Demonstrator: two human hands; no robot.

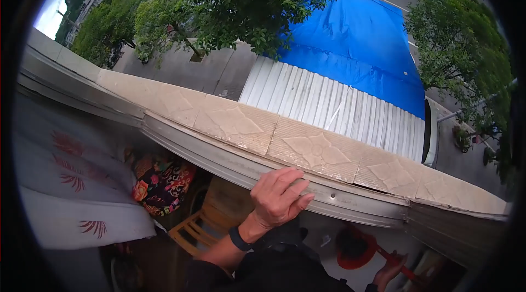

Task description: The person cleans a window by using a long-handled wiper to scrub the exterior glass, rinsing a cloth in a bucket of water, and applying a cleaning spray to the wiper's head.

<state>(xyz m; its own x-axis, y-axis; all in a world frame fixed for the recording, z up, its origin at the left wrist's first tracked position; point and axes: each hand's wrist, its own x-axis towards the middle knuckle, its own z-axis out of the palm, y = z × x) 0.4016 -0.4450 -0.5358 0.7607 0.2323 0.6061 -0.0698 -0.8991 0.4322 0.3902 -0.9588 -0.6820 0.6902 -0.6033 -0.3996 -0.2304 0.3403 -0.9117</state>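
Observation:
My left hand (277, 197), with a black band at the wrist, rests on the metal window frame (222, 168). Its fingers bend over the rail beside the tiled outer ledge (234, 121); whether they grip the rail or only lean on it is unclear. Low on the right, partly in shadow, my right hand (390, 268) holds the handle of a red tool (358, 266). The tool has a rounded red head with a dark middle, and its exact kind is hard to make out.
Inside, left of my arm, are a wooden chair (195, 232), a floral cloth (164, 185) and a pale curtain (82, 209). Beyond the ledge lies a drop to the street, with a corrugated roof (328, 103), a blue tarpaulin (353, 37) and trees (254, 0) below.

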